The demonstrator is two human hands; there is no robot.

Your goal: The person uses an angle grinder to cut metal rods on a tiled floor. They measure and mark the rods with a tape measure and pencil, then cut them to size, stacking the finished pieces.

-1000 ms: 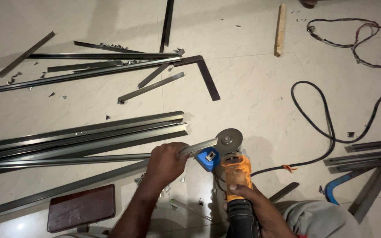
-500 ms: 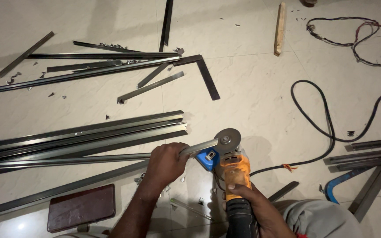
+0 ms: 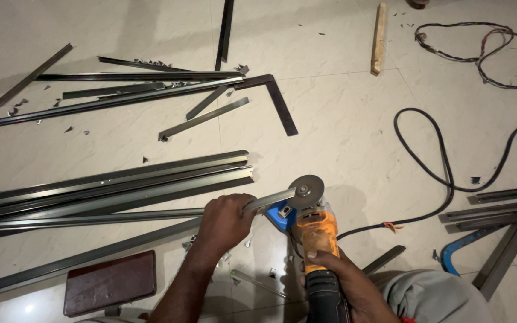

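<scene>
Grinder disc meets metal strip on the floor

Grinder point(image 3: 317, 236), orange, is gripped by the right hand point(image 3: 342, 276); its disc point(image 3: 306, 191) touches the strip point(image 3: 269, 199), which the left hand point(image 3: 225, 221) clenches beside long metal bars point(image 3: 115, 185).

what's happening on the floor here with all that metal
A person is working low over a tiled floor. The right hand holds an orange angle grinder, its disc meeting the end of a short metal strip that the left hand pins down. Long metal channels lie to the left, a black power cable loops off right, and a dark brown block sits near the left arm.
</scene>
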